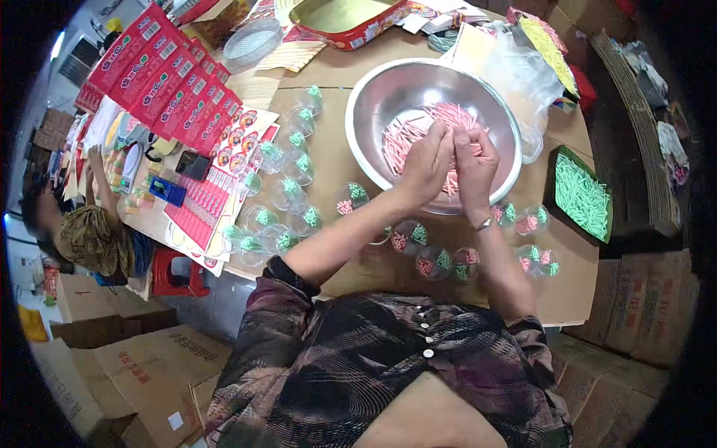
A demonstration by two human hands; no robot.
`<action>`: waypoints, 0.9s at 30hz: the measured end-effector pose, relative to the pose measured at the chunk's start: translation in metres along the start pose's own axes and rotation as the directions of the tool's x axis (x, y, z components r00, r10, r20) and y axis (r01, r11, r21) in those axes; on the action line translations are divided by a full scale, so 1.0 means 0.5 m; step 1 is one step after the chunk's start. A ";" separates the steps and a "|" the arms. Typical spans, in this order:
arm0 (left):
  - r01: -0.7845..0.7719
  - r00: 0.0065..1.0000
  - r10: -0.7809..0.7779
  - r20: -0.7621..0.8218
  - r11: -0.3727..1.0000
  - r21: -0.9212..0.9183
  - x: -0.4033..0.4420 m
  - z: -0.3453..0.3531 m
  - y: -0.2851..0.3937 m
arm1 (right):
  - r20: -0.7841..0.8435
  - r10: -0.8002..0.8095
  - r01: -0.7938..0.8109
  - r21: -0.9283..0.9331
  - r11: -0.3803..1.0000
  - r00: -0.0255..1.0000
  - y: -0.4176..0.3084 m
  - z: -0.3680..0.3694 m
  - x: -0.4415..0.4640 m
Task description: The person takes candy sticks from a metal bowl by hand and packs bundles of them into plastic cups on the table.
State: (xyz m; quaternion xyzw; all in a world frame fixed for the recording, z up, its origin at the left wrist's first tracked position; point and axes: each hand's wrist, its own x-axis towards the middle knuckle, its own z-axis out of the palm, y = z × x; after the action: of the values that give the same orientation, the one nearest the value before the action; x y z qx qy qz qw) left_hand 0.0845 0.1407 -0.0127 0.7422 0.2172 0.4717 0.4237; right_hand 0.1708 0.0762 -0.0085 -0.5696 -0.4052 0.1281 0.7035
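Note:
My left hand (427, 166) and my right hand (476, 168) meet at the fingertips over a large metal bowl (366, 97). Pink sticks (403, 138) lie in the bowl below and around them. Both hands have their fingers closed, and what they pinch is too small or hidden to name. Clear cups with green sticks (302, 166) stand left of the bowl. In front of it, several cups hold pink and green sticks together (409, 237). A dark tray (553, 183) of green sticks (579, 193) is at the right.
Red printed packaging sheets (160, 78) stand at the left, near a blue device (167, 191). A red-rimmed tin (351, 33) and a wire sieve (254, 43) are at the back. A plastic bag (523, 93) lies right of the bowl. Another person (93, 231) is at the far left.

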 end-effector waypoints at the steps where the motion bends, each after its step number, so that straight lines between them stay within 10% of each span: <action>1: 0.016 0.983 -0.021 0.181 0.999 0.030 0.013 -0.023 -0.006 | 0.034 0.099 -0.101 0.065 0.993 0.995 0.001 -0.010 0.004; 4: 0.072 0.996 -0.092 0.021 0.882 0.466 0.121 -0.150 -0.081 | 0.170 0.185 -0.179 -0.046 0.983 0.968 -0.048 -0.044 0.006; 6: 0.115 0.992 -0.006 -0.126 0.457 0.882 0.188 -0.263 -0.197 | 0.463 0.413 -0.458 -0.017 0.889 0.784 -0.083 -0.061 -0.024; 8: 0.367 0.853 -0.473 -0.222 0.241 0.898 0.231 -0.341 -0.225 | 0.664 0.067 -0.085 -0.006 0.996 0.744 -0.044 -0.058 -0.072; 10: 0.318 0.690 -0.717 -0.099 0.178 0.931 0.253 -0.386 -0.284 | 0.835 0.204 -0.230 -0.096 0.968 0.511 -0.152 -0.027 -0.114; 14: 0.403 0.779 -0.611 -0.144 0.310 0.861 0.252 -0.400 -0.330 | 0.975 0.098 -0.297 -0.036 0.954 0.198 -0.138 0.004 -0.163; 19: 0.330 0.935 -0.157 -0.319 0.715 0.617 0.251 -0.406 -0.269 | 0.988 0.132 -0.380 -0.091 0.920 0.083 -0.148 0.019 -0.161; 23: 0.162 0.942 -0.145 -0.301 0.986 0.032 0.195 -0.395 -0.125 | 0.978 0.209 -0.463 -0.179 0.868 0.014 -0.150 0.019 -0.172; 27: 0.238 0.925 -0.372 -0.070 0.714 -0.658 0.056 -0.336 -0.008 | 0.957 0.274 -0.630 -0.153 0.761 0.098 -0.152 -0.002 -0.210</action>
State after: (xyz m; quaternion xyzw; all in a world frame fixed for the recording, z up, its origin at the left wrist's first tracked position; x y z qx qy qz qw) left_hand -0.0511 0.2342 0.0314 0.4566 0.2047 0.5112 0.6988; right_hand 0.0829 -0.0160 0.0157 -0.3583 -0.5161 0.7115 0.3149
